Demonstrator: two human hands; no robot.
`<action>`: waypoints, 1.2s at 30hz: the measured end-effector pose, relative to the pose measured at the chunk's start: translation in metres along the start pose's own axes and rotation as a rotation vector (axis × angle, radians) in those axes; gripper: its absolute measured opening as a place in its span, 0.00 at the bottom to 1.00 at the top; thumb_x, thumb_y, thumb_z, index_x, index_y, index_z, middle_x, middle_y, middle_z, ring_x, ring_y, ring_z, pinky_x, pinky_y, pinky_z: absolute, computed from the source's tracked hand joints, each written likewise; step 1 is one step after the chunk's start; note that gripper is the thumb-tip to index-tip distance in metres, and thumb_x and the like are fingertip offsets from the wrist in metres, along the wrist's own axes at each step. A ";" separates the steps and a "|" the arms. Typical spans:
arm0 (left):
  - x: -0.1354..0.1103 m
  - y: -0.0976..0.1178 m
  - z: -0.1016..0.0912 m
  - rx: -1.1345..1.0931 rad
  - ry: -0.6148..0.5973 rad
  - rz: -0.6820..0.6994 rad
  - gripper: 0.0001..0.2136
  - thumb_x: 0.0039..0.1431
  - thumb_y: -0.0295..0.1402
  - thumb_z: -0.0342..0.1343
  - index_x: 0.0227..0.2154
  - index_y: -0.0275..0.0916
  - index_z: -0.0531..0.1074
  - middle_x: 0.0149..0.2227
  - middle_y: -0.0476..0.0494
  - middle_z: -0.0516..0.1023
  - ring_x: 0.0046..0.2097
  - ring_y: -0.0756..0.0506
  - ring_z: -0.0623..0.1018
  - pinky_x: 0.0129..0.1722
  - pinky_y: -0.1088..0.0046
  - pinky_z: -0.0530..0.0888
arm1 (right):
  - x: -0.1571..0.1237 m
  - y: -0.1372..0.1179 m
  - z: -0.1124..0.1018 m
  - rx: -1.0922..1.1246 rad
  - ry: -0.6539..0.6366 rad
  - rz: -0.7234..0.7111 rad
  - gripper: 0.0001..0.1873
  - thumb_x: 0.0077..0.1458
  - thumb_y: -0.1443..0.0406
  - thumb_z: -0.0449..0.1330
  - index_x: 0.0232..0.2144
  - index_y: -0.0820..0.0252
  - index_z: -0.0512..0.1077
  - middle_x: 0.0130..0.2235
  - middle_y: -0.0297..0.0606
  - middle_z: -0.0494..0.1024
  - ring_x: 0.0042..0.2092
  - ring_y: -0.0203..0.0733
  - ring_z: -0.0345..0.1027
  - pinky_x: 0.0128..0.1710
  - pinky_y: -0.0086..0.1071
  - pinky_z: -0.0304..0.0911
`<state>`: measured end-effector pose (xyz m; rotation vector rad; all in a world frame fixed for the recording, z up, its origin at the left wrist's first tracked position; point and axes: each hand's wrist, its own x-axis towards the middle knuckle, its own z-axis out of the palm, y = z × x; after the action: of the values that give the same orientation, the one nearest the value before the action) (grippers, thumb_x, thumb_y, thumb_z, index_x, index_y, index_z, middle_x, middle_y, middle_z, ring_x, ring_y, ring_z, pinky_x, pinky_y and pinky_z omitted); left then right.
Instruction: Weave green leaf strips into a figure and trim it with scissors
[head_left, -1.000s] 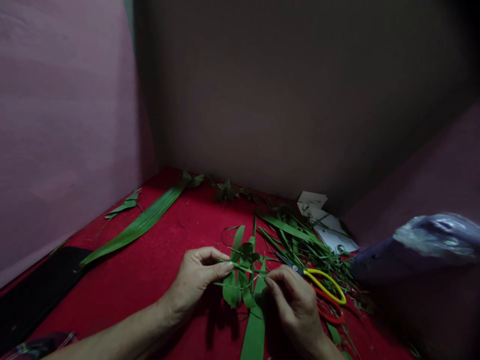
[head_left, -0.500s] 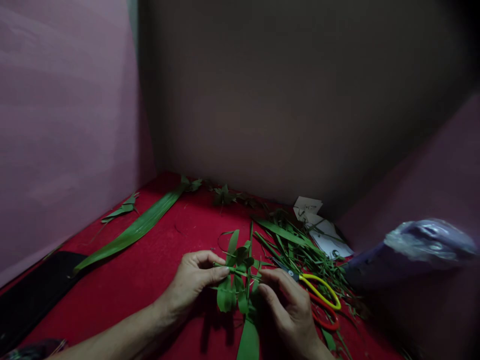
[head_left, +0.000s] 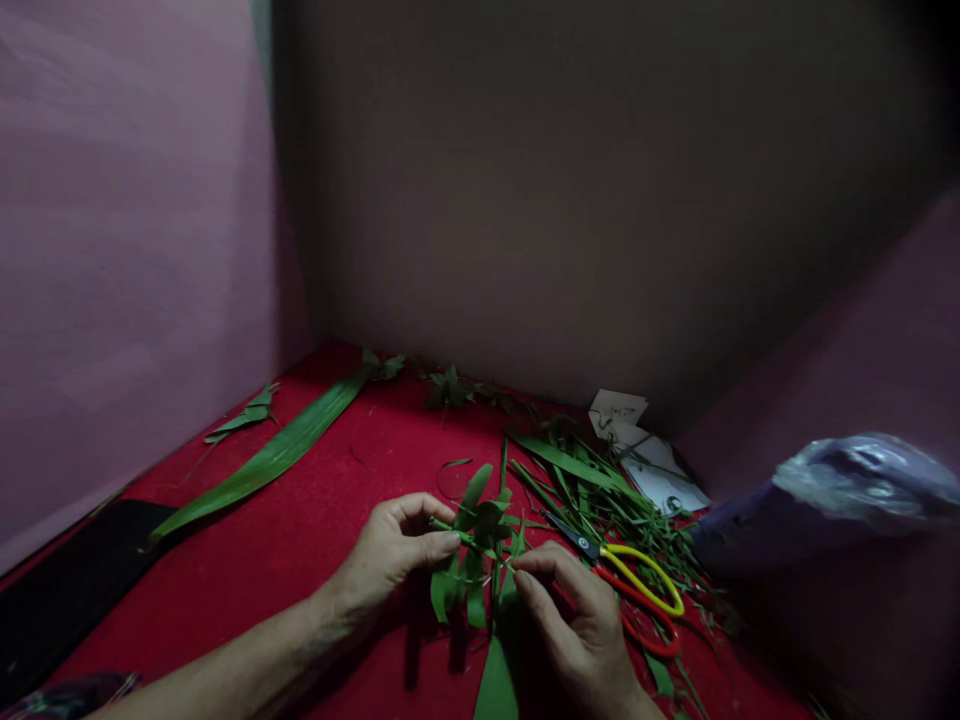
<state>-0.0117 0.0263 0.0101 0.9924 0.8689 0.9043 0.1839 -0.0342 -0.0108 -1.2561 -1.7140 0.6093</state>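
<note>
A red counter [head_left: 322, 520] runs back to a pink wall [head_left: 127, 250] on the left and a brown wall [head_left: 600, 200] behind. A long green leaf [head_left: 277, 455] lies slantwise across the left part, with a small leaf scrap [head_left: 244, 420] just beside it near the pink wall. More leaf scraps [head_left: 450, 385] lie along the foot of the brown wall. To the right, a heap of leaf strips [head_left: 600, 490] spreads over the counter. Scissors [head_left: 637, 585] with one yellow and one red handle rest on the heap's near edge, and white paper cards [head_left: 652, 465] lie behind it. A flat black object [head_left: 67, 580] sits at the far left, and a crumpled purple plastic bag [head_left: 847, 480] at the right.
</note>
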 end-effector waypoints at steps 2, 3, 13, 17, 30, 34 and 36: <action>0.000 0.000 0.000 0.000 0.009 0.000 0.09 0.41 0.33 0.63 0.26 0.34 0.71 0.25 0.45 0.76 0.25 0.51 0.72 0.25 0.77 0.67 | 0.000 0.000 0.000 0.004 0.002 -0.006 0.04 0.54 0.67 0.53 0.29 0.60 0.67 0.27 0.35 0.70 0.29 0.37 0.63 0.29 0.28 0.57; 0.000 0.000 0.000 -0.006 0.013 -0.004 0.10 0.42 0.33 0.62 0.26 0.34 0.71 0.25 0.44 0.76 0.25 0.51 0.72 0.25 0.77 0.67 | 0.000 0.000 0.001 0.006 0.003 -0.006 0.04 0.54 0.68 0.53 0.29 0.60 0.67 0.27 0.35 0.70 0.29 0.37 0.63 0.29 0.28 0.57; -0.001 -0.001 -0.001 -0.149 0.011 -0.089 0.13 0.43 0.32 0.62 0.33 0.34 0.72 0.31 0.39 0.77 0.29 0.47 0.75 0.29 0.73 0.70 | -0.002 -0.002 0.005 0.177 0.012 0.192 0.06 0.52 0.63 0.55 0.28 0.60 0.69 0.25 0.33 0.68 0.26 0.35 0.61 0.26 0.26 0.57; -0.002 0.002 0.002 -0.211 0.013 -0.106 0.11 0.44 0.32 0.61 0.32 0.33 0.72 0.30 0.40 0.77 0.27 0.49 0.74 0.28 0.74 0.70 | 0.000 -0.003 0.009 0.426 0.040 0.411 0.10 0.49 0.59 0.58 0.27 0.61 0.68 0.23 0.32 0.67 0.25 0.34 0.59 0.24 0.25 0.56; -0.004 0.005 0.005 -0.209 -0.022 -0.138 0.09 0.50 0.35 0.56 0.27 0.33 0.71 0.26 0.43 0.74 0.25 0.50 0.73 0.27 0.75 0.68 | 0.005 -0.013 0.011 0.580 0.023 0.524 0.14 0.42 0.57 0.63 0.26 0.64 0.71 0.22 0.32 0.69 0.24 0.33 0.60 0.24 0.26 0.56; -0.005 0.007 0.005 -0.211 -0.021 -0.159 0.09 0.49 0.35 0.56 0.27 0.32 0.71 0.26 0.42 0.75 0.26 0.50 0.73 0.27 0.75 0.68 | 0.003 -0.010 0.012 0.544 0.003 0.492 0.13 0.46 0.57 0.61 0.28 0.63 0.70 0.23 0.33 0.70 0.25 0.34 0.61 0.25 0.26 0.57; -0.005 0.007 0.006 -0.209 -0.009 -0.158 0.09 0.49 0.34 0.57 0.27 0.32 0.72 0.26 0.42 0.75 0.25 0.50 0.73 0.27 0.75 0.68 | 0.003 -0.010 0.011 0.454 0.002 0.451 0.14 0.49 0.57 0.58 0.27 0.63 0.70 0.23 0.32 0.69 0.25 0.34 0.61 0.25 0.25 0.57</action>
<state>-0.0098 0.0220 0.0191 0.7367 0.8153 0.8360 0.1693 -0.0335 -0.0072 -1.3029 -1.1917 1.1859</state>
